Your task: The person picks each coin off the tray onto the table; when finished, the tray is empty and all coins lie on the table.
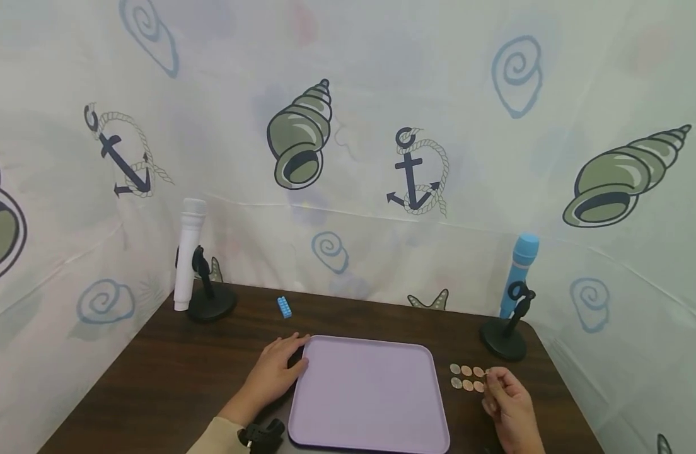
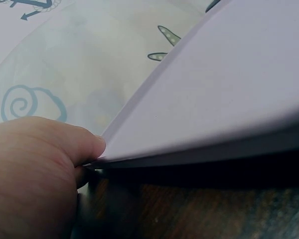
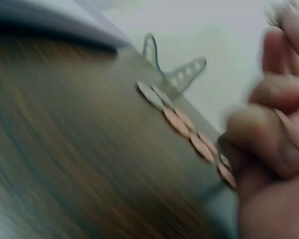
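Observation:
My left hand (image 1: 274,371) rests at the upper left corner of a lilac tray (image 1: 371,391), its fingers and thumb touching the rim. The left wrist view shows that hand (image 2: 45,164) at the tray's edge (image 2: 189,154). Over by the tray's right side, my right hand (image 1: 509,400) pinches a small silvery coin (image 3: 276,15), blurred in the right wrist view, between thumb and fingertip. Beside it, silver and copper coins (image 1: 466,371) lie flat in two short rows. Some of the rows' right end is hidden behind the right hand (image 3: 274,144).
A white microphone (image 1: 188,252) leans by a black stand (image 1: 212,302) at the back left. At the back right are a blue microphone (image 1: 517,271) and another black stand (image 1: 504,337). Behind the tray lies a blue toy brick (image 1: 284,307). A patterned curtain (image 1: 359,252) borders the dark wooden table (image 1: 155,372).

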A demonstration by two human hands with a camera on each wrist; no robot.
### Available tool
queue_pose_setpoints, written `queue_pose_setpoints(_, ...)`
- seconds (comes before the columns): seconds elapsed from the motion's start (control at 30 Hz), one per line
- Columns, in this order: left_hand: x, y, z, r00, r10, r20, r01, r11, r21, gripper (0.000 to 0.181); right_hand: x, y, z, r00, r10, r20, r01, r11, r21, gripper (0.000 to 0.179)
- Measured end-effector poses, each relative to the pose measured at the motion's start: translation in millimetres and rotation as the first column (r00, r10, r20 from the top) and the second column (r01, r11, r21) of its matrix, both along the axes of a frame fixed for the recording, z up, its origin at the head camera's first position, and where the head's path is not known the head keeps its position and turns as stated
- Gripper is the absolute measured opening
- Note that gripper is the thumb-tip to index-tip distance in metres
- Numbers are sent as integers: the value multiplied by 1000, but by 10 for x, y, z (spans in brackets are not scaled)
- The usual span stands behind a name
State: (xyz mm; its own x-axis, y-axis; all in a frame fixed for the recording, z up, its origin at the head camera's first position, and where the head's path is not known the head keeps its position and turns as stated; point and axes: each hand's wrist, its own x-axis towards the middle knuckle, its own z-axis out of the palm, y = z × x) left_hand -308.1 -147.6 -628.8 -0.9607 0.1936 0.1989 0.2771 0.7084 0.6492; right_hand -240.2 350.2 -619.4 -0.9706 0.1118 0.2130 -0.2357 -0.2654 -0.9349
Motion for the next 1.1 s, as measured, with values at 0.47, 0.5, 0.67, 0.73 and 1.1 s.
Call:
queue_pose_setpoints(0.47, 25, -29, -78, 1000, -26, 16, 26, 1000, -5, 53, -19, 271, -173, 682, -702, 208, 525, 667, 529, 29)
queue_pose_setpoints(0.5, 35, -33, -83, 1000, -26, 17, 26, 1000, -3, 53, -23, 272, -176, 682, -701, 210, 517, 665, 539, 30)
queue_pose_setpoints(0.67, 41, -44, -91, 1000, -16, 6, 16, 1000, 11, 53, -92, 284, -113, 712, -661, 239, 476, 703, 528, 30)
queue_pose_setpoints(0.73, 36, -51, -89, 1000, -5, -2, 5, 1000, 12, 53, -128, 271, -81, 718, -653, 240, 481, 715, 507, 28)
queue_pose_setpoints(1.1, -10, 7, 3, 1000, -18, 5, 18, 999, 26, 53, -147, 356, -41, 668, -714, 210, 508, 643, 573, 22)
